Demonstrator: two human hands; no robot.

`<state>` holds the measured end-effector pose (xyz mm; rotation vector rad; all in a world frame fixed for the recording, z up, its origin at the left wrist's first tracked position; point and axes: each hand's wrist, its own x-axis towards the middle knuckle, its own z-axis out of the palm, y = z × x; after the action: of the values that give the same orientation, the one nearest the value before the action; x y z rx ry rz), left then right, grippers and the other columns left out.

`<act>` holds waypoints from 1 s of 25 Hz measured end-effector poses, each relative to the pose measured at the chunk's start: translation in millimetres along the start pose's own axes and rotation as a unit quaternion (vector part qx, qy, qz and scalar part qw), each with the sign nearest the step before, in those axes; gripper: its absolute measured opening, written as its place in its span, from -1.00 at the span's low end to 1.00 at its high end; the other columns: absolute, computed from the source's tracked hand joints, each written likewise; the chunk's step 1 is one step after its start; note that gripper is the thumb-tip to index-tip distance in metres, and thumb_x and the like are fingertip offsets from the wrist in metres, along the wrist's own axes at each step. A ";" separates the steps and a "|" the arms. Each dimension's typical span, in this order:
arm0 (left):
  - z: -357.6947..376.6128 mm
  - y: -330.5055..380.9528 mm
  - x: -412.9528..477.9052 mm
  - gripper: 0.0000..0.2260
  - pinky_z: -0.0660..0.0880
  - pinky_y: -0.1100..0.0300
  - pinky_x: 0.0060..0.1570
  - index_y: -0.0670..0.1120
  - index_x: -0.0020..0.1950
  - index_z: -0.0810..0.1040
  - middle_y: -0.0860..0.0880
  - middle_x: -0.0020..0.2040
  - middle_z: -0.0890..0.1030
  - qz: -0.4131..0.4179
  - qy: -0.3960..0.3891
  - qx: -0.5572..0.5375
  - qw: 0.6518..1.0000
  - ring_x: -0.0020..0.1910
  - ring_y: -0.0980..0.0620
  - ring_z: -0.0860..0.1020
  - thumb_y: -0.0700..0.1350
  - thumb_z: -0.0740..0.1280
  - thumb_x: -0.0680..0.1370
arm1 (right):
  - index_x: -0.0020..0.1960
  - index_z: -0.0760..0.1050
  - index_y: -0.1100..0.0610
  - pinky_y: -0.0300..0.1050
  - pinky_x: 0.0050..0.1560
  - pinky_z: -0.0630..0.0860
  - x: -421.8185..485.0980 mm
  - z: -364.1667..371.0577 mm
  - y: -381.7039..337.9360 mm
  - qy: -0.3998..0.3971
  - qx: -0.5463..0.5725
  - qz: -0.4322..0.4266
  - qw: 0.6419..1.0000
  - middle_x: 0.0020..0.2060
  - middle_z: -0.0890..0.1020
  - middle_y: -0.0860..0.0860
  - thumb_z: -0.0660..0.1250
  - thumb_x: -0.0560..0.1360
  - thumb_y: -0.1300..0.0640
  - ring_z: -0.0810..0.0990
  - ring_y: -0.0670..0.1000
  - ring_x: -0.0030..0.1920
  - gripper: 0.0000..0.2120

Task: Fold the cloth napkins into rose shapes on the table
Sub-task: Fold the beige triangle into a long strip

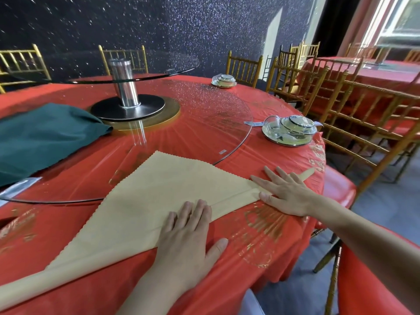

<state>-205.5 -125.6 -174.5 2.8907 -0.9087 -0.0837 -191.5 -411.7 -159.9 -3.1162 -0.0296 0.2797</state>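
The beige napkin [163, 189] lies folded to a triangle on the red table [261, 235], its tip overlapping the glass turntable's [204, 114] near rim. My left hand [188, 233] and right hand [286, 192] press flat on its folded band, fingers straight, gripping nothing. It looks soft, light and springy; I'd pinch the band's ends. A green cloth [45, 137] sits on the turntable.

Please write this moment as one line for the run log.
phase: early fold | left hand: flat on beige triangular cloth napkin | right hand: flat on its folded edge
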 end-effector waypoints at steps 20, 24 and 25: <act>0.0 1.0 2.4 -0.21 -0.20 0.03 0.48 0.00 0.55 -0.09 0.05 0.57 -0.10 -0.012 0.003 0.003 1.000 0.53 0.05 -0.19 0.39 -0.21 0.42 | 0.53 -0.10 0.07 -0.21 0.45 -0.27 -8.8 4.7 -108.9 0.107 0.085 -0.217 0.967 0.47 -0.13 -0.12 -0.42 0.45 -0.34 -0.19 -0.17 0.49 -0.21; -3.0 -1.4 0.3 -0.22 -0.25 0.11 0.47 -0.06 0.55 -0.16 0.00 0.56 -0.16 -0.015 0.001 -0.018 1.000 0.52 0.09 -0.21 0.37 -0.09 0.49 | 0.53 -0.08 0.12 -0.36 0.38 -0.31 -7.9 12.7 -117.3 0.090 0.108 -0.198 0.970 0.51 -0.03 -0.03 -0.29 0.50 -0.19 -0.16 -0.22 0.45 -0.32; -4.7 -1.9 -1.8 -0.24 -0.26 0.11 0.47 -0.07 0.55 -0.18 -0.01 0.56 -0.19 -0.017 -0.006 -0.020 1.000 0.52 0.09 -0.23 0.34 -0.04 0.52 | 0.53 -0.07 0.12 -0.37 0.35 -0.35 -7.8 16.0 -117.4 0.100 0.090 -0.197 0.971 0.52 -0.02 -0.01 -0.34 0.46 -0.20 -0.17 -0.20 0.45 -0.28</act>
<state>-205.5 -122.6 -169.9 2.8719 -0.8494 -0.1197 -204.1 -294.3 -172.6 -2.8537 -0.5769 -0.0391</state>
